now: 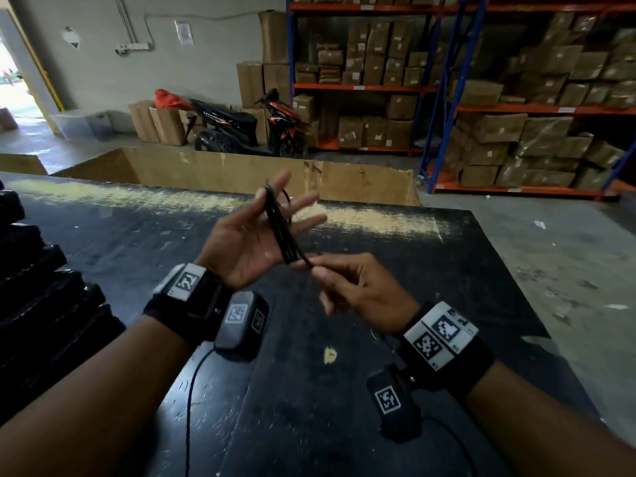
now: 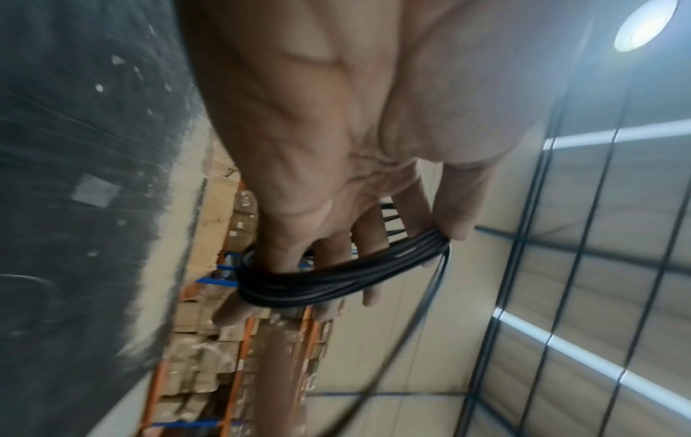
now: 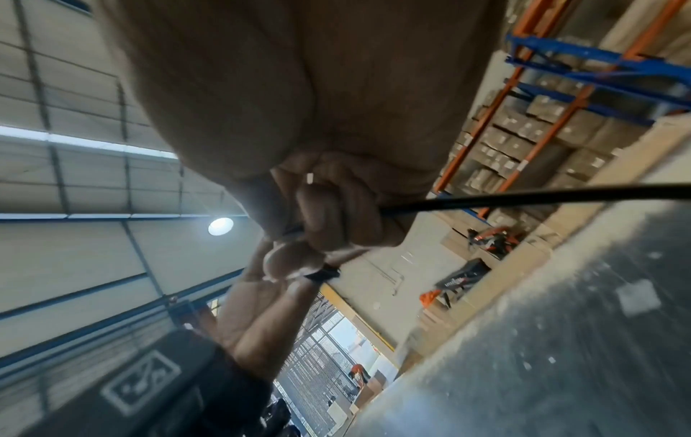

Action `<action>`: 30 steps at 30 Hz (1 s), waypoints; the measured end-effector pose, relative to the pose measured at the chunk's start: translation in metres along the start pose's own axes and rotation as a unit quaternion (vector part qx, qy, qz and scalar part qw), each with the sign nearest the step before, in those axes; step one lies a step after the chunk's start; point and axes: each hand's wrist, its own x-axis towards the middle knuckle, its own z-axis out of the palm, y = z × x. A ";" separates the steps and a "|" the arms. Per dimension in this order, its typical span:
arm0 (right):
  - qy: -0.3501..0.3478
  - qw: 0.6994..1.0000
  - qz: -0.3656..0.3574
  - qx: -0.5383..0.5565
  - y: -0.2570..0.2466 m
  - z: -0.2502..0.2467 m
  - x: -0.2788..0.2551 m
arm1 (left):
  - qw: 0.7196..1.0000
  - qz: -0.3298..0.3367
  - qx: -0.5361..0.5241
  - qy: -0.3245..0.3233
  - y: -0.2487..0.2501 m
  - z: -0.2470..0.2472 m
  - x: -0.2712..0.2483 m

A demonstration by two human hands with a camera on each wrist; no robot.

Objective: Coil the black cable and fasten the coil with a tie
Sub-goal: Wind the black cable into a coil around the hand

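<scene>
The black cable (image 1: 280, 228) is wound in several loops around my left hand (image 1: 241, 242), which is raised palm-up above the black table (image 1: 378, 390) with its fingers straight and spread. In the left wrist view the coil (image 2: 336, 281) runs from the thumb across the fingers. My right hand (image 1: 311, 265) sits just below the coil's near end with its fingers curled. It pinches the free length of cable (image 3: 486, 201), which trails off to the side. A small white tip (image 3: 309, 179) pokes out between the right hand's curled fingers (image 3: 329, 207); what it is cannot be told.
A stack of black packets (image 1: 41, 287) lines the table's left edge. A large open cardboard box (image 1: 241, 173) stands behind the table. Further back are parked motorbikes (image 1: 241, 129) and shelves of cartons (image 1: 516, 98). Bare concrete floor lies to the right.
</scene>
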 end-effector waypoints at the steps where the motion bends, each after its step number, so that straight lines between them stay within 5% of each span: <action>1: -0.011 1.000 0.012 0.021 0.005 0.002 -0.001 | 1.000 0.015 -0.003 -0.012 0.011 0.000 0.001; 8: -0.064 0.994 0.081 -0.027 0.041 -0.004 0.013 | 0.994 -0.010 -0.036 -0.101 0.030 0.017 -0.008; 14: -0.041 0.982 0.069 -0.170 0.043 -0.026 0.040 | 0.973 -0.147 0.004 -0.179 -0.008 0.036 -0.035; 21: 0.006 0.953 -0.004 -0.303 -0.022 -0.055 0.072 | 0.966 -0.220 0.126 -0.052 -0.040 0.009 -0.045; 25: 0.011 0.937 -0.065 -0.343 -0.046 -0.034 0.054 | 0.975 -0.183 0.121 0.023 -0.031 -0.003 -0.039; 30: 0.061 0.954 -0.096 -0.277 -0.033 -0.003 0.019 | 0.992 -0.104 0.071 0.021 -0.012 -0.001 -0.029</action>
